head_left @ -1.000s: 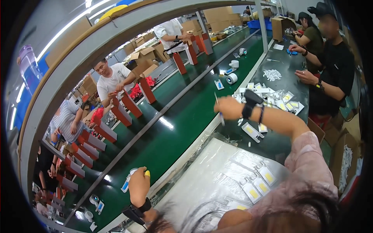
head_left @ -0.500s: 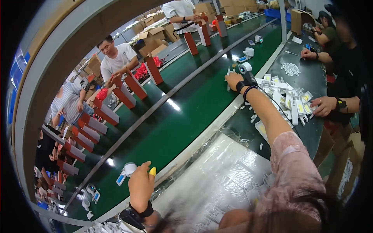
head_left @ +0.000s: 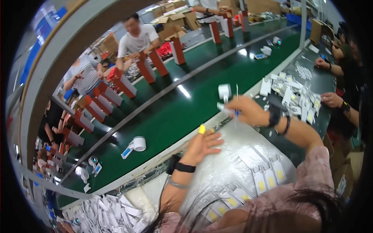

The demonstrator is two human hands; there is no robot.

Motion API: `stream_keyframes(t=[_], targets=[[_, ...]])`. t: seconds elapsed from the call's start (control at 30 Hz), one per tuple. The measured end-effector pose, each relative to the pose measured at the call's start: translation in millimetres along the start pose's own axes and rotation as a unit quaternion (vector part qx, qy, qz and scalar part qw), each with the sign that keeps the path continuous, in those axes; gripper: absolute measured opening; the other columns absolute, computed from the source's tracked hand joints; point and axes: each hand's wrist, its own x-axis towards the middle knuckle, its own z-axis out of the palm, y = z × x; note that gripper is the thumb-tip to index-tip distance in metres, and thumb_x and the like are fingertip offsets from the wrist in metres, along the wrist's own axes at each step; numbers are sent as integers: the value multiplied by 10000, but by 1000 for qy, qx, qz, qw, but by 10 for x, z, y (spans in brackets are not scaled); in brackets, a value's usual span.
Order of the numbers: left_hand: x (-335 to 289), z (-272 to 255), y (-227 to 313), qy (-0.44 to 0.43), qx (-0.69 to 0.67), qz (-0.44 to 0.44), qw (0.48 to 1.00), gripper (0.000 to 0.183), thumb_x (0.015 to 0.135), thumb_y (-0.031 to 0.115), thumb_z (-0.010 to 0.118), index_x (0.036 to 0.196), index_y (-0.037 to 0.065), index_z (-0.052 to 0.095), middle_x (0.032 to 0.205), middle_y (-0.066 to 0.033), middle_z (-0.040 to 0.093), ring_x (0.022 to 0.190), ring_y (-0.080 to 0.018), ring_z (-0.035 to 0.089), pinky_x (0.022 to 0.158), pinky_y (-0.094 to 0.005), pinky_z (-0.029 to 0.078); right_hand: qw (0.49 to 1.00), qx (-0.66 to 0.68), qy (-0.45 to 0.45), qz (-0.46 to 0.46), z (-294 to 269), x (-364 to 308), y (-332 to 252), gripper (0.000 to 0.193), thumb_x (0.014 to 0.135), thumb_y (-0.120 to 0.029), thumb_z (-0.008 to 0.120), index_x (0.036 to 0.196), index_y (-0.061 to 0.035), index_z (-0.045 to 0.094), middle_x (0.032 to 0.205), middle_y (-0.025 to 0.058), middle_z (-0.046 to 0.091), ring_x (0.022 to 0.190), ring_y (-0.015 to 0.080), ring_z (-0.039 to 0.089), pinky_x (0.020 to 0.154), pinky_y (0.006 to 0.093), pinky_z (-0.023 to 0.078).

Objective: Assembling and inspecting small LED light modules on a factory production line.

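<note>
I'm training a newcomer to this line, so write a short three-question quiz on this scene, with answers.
1. What colour is the finger cover on the left grip?
2. True or false: the right grip holds a thin tool.
3. What lies on the green belt, left of the left grip? A: a shoe; B: a white gadget; C: a hammer.

Key: 1 yellow; 2 true; 3 B.

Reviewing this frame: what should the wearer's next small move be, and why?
Probably bring the left hand up to steady the white round-headed device. That hand is open, apparently empty and close by, while the right hand holds a thin tool with its fingertips at the device's lower end; a second hand there would likely make the tool easier to use.
</note>
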Motion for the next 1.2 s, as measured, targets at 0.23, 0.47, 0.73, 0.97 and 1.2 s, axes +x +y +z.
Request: stream_keyframes(t=[0.23, 0.47, 0.73, 0.97, 1.2], targets=[[47, -66, -211, -3, -96, 87, 992, 283, 1003, 251, 456, 1176, 33, 504, 1101, -153, 633, 945, -286, 652, 792, -467, 568, 987, 103, -115, -35, 295, -425, -1012, 284, 801, -124, 711, 1080, -98, 663, 954, 96, 646, 855, 285, 599, 778, 395, 455], [-353, 87, 99, -15, 233, 117, 965, 227, 943, 217, 517, 1073, 31, 517, 885, -74, 607, 655, -135, 610, 544, -289, 510, 990, 131, -13, -45, 126, -229, -958, 429, 821, -145, 728, 1225, -77, 601, 1193, 126, 614, 1139, 304, 554, 981, 392, 407], [-542, 245, 235, -211, 463, 4, 861, 261, 895, 227, 557, 1041, 11, 555, 910, -117, 622, 853, -231, 615, 734, -348, 475, 965, 171, -198, -18, 171, -324, -741, 492, 815, -373, 734, 1173, -55, 622, 941, 120, 668, 885, 311, 592, 854, 409, 418], [-558, 112, 138, -99, 579, 147, 796, 298, 846, 168, 581, 1104, 20, 555, 1002, -195, 637, 919, -334, 618, 797, -402, 473, 911, 241, -296, 157, 192, -369, -674, 350, 780, -339, 802, 871, -37, 649, 787, 45, 652, 733, 120, 593, 679, 244, 440], [-636, 117, 334, -93, 589, 178, 783, 288, 878, 184, 561, 1109, 11, 576, 982, -212, 655, 898, -352, 628, 789, -399, 486, 826, 465, -240, 208, 179, -404, -633, 198, 818, -141, 770, 931, -13, 672, 780, 7, 675, 730, 73, 595, 702, 225, 460]])
